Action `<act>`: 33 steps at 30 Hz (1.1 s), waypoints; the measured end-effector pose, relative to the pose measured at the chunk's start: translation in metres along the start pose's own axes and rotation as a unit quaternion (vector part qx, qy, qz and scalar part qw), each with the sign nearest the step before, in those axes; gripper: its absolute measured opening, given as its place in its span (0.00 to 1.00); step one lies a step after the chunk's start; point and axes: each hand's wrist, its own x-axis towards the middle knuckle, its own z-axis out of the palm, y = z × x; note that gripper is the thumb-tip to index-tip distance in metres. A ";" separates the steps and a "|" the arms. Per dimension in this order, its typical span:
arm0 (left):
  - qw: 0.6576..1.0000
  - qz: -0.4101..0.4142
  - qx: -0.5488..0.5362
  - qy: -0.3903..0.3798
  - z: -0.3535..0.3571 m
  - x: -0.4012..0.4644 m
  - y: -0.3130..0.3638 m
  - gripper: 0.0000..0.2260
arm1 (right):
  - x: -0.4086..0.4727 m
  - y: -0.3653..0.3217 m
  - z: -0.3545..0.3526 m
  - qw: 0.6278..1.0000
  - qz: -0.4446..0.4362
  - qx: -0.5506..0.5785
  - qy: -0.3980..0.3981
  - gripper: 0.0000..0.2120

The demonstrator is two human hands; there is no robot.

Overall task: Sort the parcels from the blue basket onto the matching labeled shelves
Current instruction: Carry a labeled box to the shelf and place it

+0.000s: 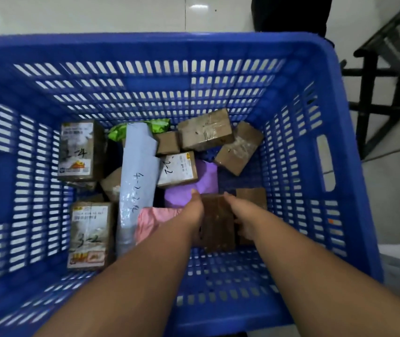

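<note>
Both my arms reach down into the blue basket (pixel 145 45). Between my hands stands a plain brown cardboard parcel (pixel 217 222). My left hand (pixel 194 210) grips its left side and my right hand (pixel 242 220) grips its right side, fingers partly hidden behind it. Around it lie other parcels: a long grey mailer marked 4-2 (pixel 138 181), a small box marked 2-2 (pixel 177 169), a box marked 3-2 (pixel 89 235), a labelled box at the far left (pixel 78 150), a purple bag (pixel 194 188) and a pink bag (pixel 155 218).
Several taped brown boxes (pixel 206 130) and a green packet (pixel 155 126) lie along the basket's far wall. A black metal frame (pixel 388 76) stands on the tiled floor to the right. A dark object (pixel 289 13) stands behind the basket.
</note>
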 end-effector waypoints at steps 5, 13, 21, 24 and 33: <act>0.997 0.031 -0.077 0.002 -0.008 -0.021 0.000 0.31 | -0.023 -0.001 0.009 0.998 0.024 0.064 0.013 0.32; 0.972 0.216 0.047 0.077 -0.006 -0.156 0.020 0.17 | -0.161 -0.008 0.018 0.969 -0.110 0.218 0.040 0.14; 0.924 0.360 0.044 -0.123 -0.025 -0.382 0.050 0.23 | -0.383 -0.048 -0.013 0.889 -0.340 0.267 -0.151 0.27; 0.883 0.417 0.044 -0.211 -0.037 -0.484 0.066 0.27 | -0.484 -0.082 -0.026 0.864 -0.402 0.229 -0.199 0.28; 0.758 0.611 0.044 -0.226 -0.034 -0.770 0.078 0.23 | -0.767 -0.144 -0.037 0.752 -0.614 0.069 -0.229 0.28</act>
